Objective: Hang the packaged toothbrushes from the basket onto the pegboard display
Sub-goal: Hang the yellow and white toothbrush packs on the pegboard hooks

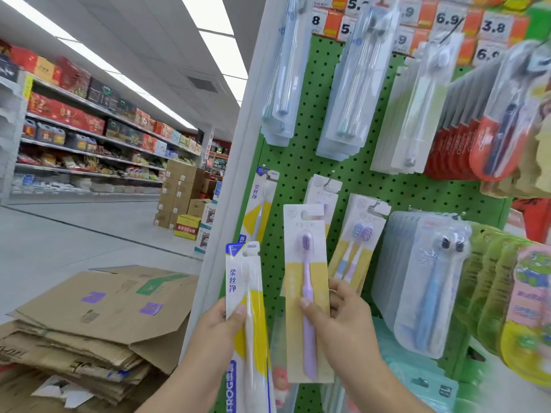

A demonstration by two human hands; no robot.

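Note:
My left hand grips a white, blue and yellow toothbrush pack upright, near the white post at the pegboard's left edge. My right hand holds a pack with a purple toothbrush against the green pegboard, just below a hook bearing a matching pack. A matching white and yellow pack hangs on the board above my left hand. The basket is out of view.
Many other toothbrush packs hang on the pegboard, with price tags along the top. A stack of flattened cardboard boxes lies at the lower left. A store aisle with stocked shelves and stacked cartons runs off to the left.

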